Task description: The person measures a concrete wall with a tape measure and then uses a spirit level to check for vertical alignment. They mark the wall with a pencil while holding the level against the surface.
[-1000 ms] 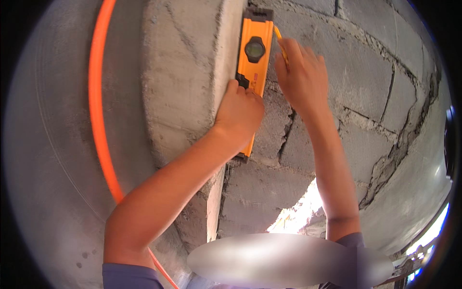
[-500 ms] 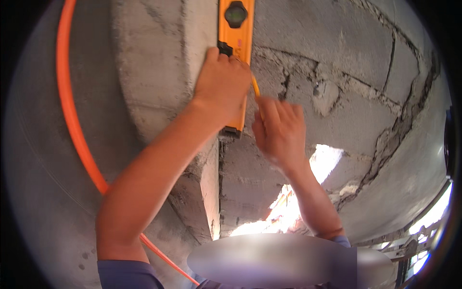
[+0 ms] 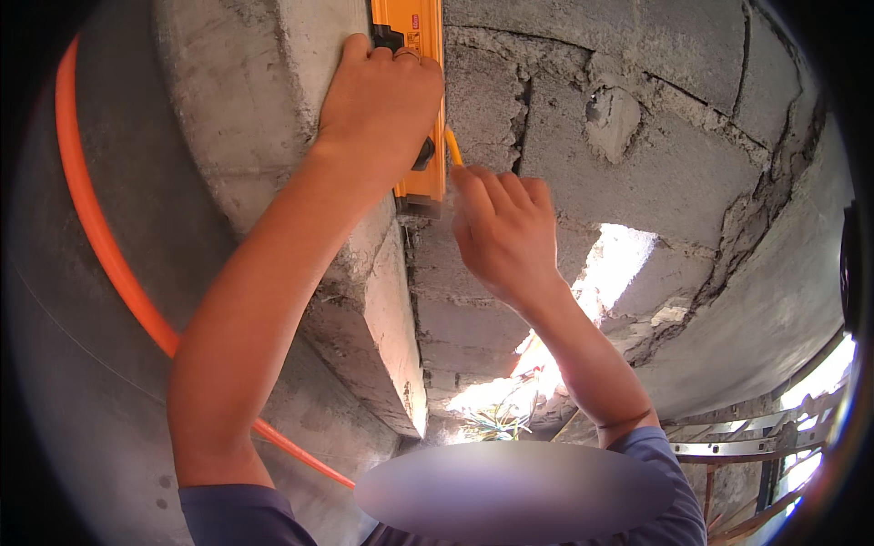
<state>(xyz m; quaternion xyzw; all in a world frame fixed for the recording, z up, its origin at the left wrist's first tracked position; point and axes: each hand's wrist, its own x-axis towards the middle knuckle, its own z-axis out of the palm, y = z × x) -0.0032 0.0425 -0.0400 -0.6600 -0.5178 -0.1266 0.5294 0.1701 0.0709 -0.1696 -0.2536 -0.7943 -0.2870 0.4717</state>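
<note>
My left hand [image 3: 382, 100] is closed round an orange spirit level [image 3: 422, 182], its thumb beside a black fitting on the edge. The level lies lengthwise along the edge between a smooth concrete post [image 3: 237, 100] and a grey block wall [image 3: 655, 177]. Its upper end runs out of the picture. Close by on the right, my right hand [image 3: 508, 227] pinches a thin yellow pencil [image 3: 452, 146]. The pencil points up at the level's right edge; whether its tip touches the wall I cannot tell.
An orange hose [image 3: 109, 250] curves down the left side behind my left forearm. Bright light comes through a gap [image 3: 619, 259] in the blocks. Loose wires [image 3: 499, 422] show at lower middle, and a metal ladder [image 3: 742, 448] at lower right. A blurred oval covers the bottom middle.
Both hands and the level sit higher and further left in the picture, and the wall has shifted somewhat too. The pencil is lower along the level's edge. Both grips stay the same.
</note>
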